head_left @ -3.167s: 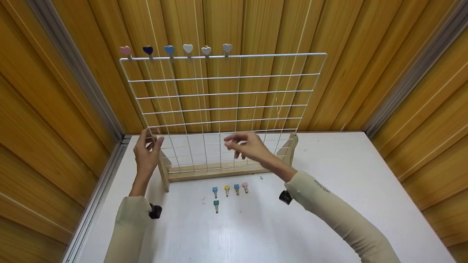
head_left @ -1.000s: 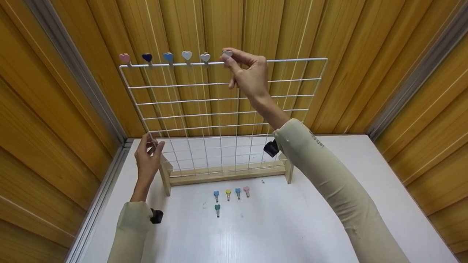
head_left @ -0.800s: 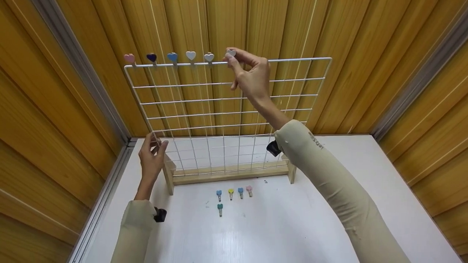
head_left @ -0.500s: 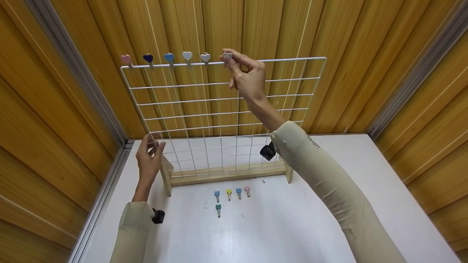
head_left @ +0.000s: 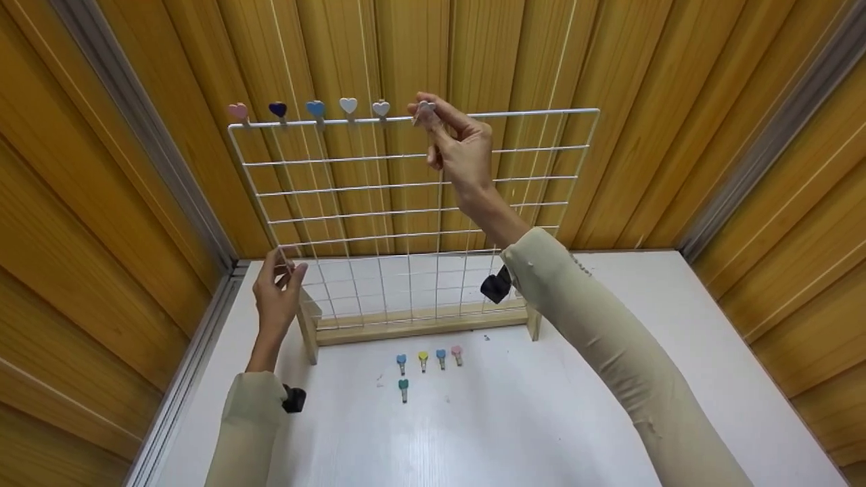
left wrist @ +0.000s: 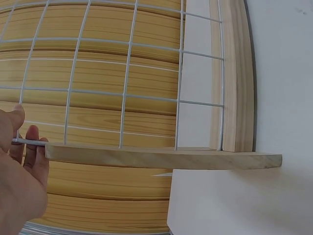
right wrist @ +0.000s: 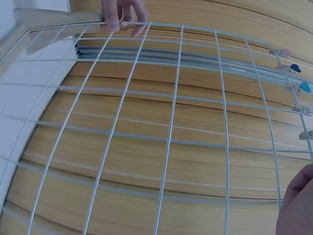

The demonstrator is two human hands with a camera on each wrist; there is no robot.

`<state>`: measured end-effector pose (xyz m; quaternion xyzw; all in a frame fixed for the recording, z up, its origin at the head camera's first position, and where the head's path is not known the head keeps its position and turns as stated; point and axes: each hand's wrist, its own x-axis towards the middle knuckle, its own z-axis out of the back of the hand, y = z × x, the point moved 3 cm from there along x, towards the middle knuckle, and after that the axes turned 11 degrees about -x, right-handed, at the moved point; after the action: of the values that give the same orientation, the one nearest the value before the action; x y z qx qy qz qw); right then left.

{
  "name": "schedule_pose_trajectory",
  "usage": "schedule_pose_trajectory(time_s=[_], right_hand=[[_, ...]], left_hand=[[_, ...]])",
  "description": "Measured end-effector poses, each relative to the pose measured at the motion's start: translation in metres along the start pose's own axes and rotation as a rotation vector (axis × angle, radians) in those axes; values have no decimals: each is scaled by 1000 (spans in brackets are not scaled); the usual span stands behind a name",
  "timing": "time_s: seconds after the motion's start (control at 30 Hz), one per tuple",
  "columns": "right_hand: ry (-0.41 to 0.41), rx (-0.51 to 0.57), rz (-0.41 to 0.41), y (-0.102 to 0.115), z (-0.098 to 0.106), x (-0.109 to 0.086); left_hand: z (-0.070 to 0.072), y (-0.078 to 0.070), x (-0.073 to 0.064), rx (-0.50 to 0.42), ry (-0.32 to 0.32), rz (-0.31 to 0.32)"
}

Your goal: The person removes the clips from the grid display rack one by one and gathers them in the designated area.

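A white wire grid panel [head_left: 511, 147] stands upright in a wooden base [head_left: 419, 331]. My left hand [head_left: 276, 291] holds its left side wire just above the wooden upright [left wrist: 161, 159], thumb on one side and fingers on the other. At the top bar, my right hand [head_left: 467, 152] pinches a pale grey heart clip [head_left: 426, 106] between thumb and fingers; its lower part is hidden by the hand. To its left along the bar sit a pink heart clip [head_left: 237, 110], a dark blue one [head_left: 277, 109], a light blue one [head_left: 315, 108] and white ones [head_left: 348, 105].
On the white table [head_left: 419, 439] in front of the base lie several loose heart clips, among them a yellow clip [head_left: 423, 358], a pink clip [head_left: 457, 353] and a green clip [head_left: 404, 388]. Yellow wood-look walls [head_left: 778, 169] enclose the table.
My right hand has risen from in front of the lower grid to the grey heart clip on the top bar and grips it. That heart has tipped back slightly. My left hand keeps its hold.
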<state>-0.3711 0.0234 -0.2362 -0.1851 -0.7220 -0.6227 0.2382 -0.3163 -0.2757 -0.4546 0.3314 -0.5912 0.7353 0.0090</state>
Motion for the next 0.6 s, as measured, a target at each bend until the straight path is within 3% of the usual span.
schedule_pose_trajectory(time_s=[0.3,0.6], right_hand=[[52,-92,2,-5,28,-15],[160,-169,-5,-20,40,-59]], left_hand=[[-13,2,-1,-32,52,20],[-14,0,0,-37,55,3]])
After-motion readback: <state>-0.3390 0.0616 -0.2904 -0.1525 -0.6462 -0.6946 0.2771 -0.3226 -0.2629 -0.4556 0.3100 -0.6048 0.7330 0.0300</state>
